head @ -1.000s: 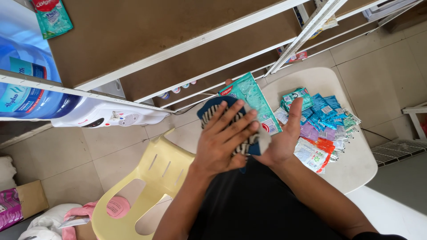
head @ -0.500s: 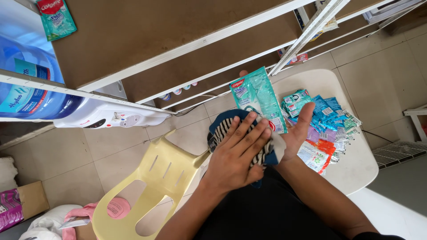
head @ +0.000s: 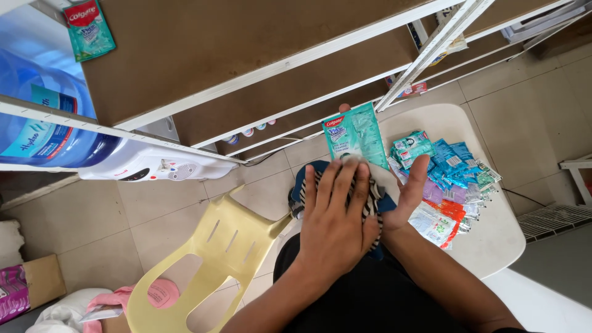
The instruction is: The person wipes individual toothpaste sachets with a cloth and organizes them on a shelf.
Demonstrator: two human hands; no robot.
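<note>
Striped pouch (head: 372, 198): soft dark-and-white striped fabric, pressed flat on the lap and mostly covered by left hand (head: 333, 228), laid palm-down with fingers spread and nothing gripped. Right hand (head: 410, 197): open, set on edge against the pouch's right side with thumb raised, holding nothing, just beside the sachet pile (head: 450, 185) on the white table (head: 493, 246). Likely faults: teal sachet (head: 356, 135) at the fingertips liable to slide off toward the floor if pressure shifts the soft fabric; pile liable to scatter if brushed by the right wrist.
</note>
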